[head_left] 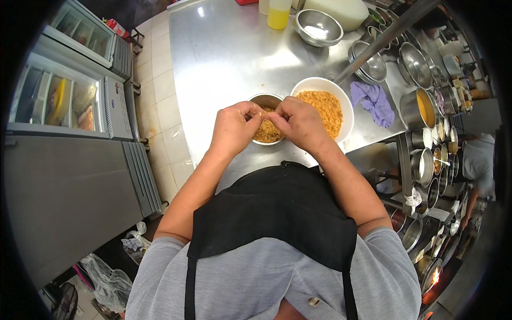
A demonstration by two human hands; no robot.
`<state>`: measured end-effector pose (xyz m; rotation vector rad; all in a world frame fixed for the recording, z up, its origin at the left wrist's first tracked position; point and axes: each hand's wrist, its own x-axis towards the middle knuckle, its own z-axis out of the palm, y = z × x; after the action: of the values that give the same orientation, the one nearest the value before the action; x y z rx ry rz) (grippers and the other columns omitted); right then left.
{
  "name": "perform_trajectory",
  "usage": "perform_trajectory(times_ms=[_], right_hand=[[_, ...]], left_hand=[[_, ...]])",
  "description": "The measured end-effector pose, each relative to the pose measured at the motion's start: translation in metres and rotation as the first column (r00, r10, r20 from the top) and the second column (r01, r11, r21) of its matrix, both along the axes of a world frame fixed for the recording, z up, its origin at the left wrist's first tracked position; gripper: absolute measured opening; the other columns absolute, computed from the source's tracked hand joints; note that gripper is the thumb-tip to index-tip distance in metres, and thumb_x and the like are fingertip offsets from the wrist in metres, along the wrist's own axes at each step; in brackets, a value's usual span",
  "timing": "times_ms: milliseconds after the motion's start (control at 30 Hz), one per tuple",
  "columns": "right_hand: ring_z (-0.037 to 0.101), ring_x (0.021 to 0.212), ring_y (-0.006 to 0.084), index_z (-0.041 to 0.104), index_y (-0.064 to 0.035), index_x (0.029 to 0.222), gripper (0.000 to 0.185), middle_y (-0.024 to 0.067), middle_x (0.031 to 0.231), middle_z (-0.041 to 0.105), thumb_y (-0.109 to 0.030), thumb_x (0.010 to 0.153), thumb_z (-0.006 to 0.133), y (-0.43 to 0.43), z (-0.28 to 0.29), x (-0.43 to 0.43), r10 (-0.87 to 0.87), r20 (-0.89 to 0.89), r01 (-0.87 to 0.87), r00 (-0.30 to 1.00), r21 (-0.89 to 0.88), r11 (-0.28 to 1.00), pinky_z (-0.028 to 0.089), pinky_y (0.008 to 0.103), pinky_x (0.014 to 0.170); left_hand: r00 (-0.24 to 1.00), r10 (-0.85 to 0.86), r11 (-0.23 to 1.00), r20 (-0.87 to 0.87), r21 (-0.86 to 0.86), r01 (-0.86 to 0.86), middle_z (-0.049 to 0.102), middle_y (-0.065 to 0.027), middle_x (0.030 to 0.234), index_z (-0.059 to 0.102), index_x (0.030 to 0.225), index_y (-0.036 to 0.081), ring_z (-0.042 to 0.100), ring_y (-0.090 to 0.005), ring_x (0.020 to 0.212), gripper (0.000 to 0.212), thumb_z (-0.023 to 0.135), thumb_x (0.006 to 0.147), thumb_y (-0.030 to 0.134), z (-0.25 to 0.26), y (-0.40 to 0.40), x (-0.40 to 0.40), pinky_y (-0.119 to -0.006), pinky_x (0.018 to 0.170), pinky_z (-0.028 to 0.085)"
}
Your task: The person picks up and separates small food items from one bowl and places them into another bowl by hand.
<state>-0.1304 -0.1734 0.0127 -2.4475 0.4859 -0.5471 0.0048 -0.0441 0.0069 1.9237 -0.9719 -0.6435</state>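
Both my hands meet over a round metal bowl (267, 142) that holds an orange-brown crumbly food (267, 132). My left hand (240, 124) and my right hand (300, 124) pinch a small pale piece of food (263, 113) between their fingertips; what it is exactly cannot be told. Just to the right, partly behind my right hand, a white bowl (349, 108) contains more of the orange crumbly food (326, 110). Both bowls rest on the stainless steel table (224, 60) near its front edge.
A purple cloth (374, 103) lies right of the white bowl, beside a slanting metal pole (384, 42). Metal bowls (319, 27) and a bottle of yellow liquid (279, 16) stand farther back. Pots (418, 108) crowd the right; a person (478, 160) is beyond, near a flame (435, 276).
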Motion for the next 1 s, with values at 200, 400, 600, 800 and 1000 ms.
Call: perform_trajectory(times_ms=[200, 400, 600, 800, 1000], right_hand=[[0.063, 0.079, 0.0316, 0.067, -0.0062, 0.083, 0.017, 0.0104, 0.082, 0.064, -0.023, 0.085, 0.069, -0.006, 0.001, -0.002, 0.015, -0.003, -0.015, 1.000, 0.073, 0.997, 0.051, 0.0420, 0.070], [0.064, 0.086, 0.0324, 0.069, -0.0050, 0.091, 0.013, 0.0114, 0.091, 0.067, -0.017, 0.086, 0.066, -0.006, -0.003, -0.003, 0.058, -0.025, -0.055, 0.998, 0.112, 0.992, 0.051, 0.0419, 0.076], [0.065, 0.085, 0.0295, 0.071, -0.0022, 0.097, 0.015, 0.0131, 0.091, 0.069, -0.009, 0.084, 0.068, -0.017, 0.005, -0.012, 0.067, 0.016, -0.069, 0.998, 0.115, 0.991, 0.051, 0.0363, 0.077], [0.066, 0.083, 0.0339, 0.075, -0.0051, 0.090, 0.017, 0.0142, 0.090, 0.070, -0.019, 0.083, 0.068, -0.058, 0.023, -0.043, -0.139, -0.207, 0.159, 0.968, 0.086, 0.983, 0.051, 0.0409, 0.078], [0.066, 0.091, 0.0320, 0.073, -0.0058, 0.085, 0.021, 0.0156, 0.092, 0.070, -0.025, 0.077, 0.071, -0.083, 0.013, -0.072, -0.344, -0.633, 0.230, 0.694, -0.258, 0.938, 0.053, 0.0419, 0.080]], left_hand=[[1.000, -0.010, 0.997, 0.010, -0.076, 0.011, 0.070, -0.0088, 0.078, 0.064, 0.096, -0.003, 0.067, -0.0142, 0.074, 0.016, 0.056, 0.095, 0.011, -0.015, -0.005, 0.006, -0.029, 0.068, 0.053], [0.999, 0.007, 1.000, 0.053, -0.010, -0.007, 0.071, -0.0116, 0.082, 0.065, 0.095, -0.003, 0.069, -0.0167, 0.075, 0.015, 0.059, 0.092, 0.010, -0.001, -0.009, 0.000, -0.029, 0.072, 0.054], [0.987, -0.115, 0.992, 0.113, -0.043, 0.121, 0.071, -0.0169, 0.092, 0.070, 0.103, 0.003, 0.069, -0.0324, 0.081, 0.021, 0.061, 0.084, 0.007, -0.003, -0.004, 0.002, -0.039, 0.075, 0.054], [0.845, -0.135, 0.966, 0.517, -0.120, 0.228, 0.070, -0.0164, 0.105, 0.071, 0.108, 0.006, 0.068, -0.0319, 0.093, 0.025, 0.063, 0.084, 0.008, -0.024, -0.007, -0.003, -0.039, 0.081, 0.054], [0.858, -0.291, 0.949, 0.423, 0.013, 0.315, 0.068, -0.0169, 0.092, 0.071, 0.096, 0.005, 0.064, -0.0358, 0.089, 0.017, 0.061, 0.084, 0.011, -0.008, -0.012, -0.018, -0.045, 0.077, 0.052]])
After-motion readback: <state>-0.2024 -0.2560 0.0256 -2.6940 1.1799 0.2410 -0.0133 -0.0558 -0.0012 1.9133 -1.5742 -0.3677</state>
